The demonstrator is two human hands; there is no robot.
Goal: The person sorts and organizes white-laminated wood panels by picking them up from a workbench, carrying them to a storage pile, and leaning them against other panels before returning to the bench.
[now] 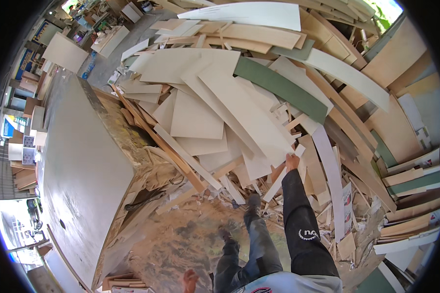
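My right arm, in a black sleeve, reaches forward to a heap of board offcuts. At its end my right hand (292, 161) is closed on the near corner of a long off-white board (247, 110), which slants away to the far left across other pale panels. Low in the view, beside my leg, my left hand (190, 280) hangs apart from the boards; it is blurred and its fingers cannot be made out clearly. A green board (281, 89) lies just right of the long board. Square pale panels (198, 116) lie to its left.
A large grey-white tabletop (83, 171) with a rough wooden edge stands at the left. Splintered strips and scraps (234, 189) litter the dusty floor (173, 249) around my feet. Long boards (413, 183) are stacked at the right. A curved lilac strip (329, 176) lies beside my right arm.
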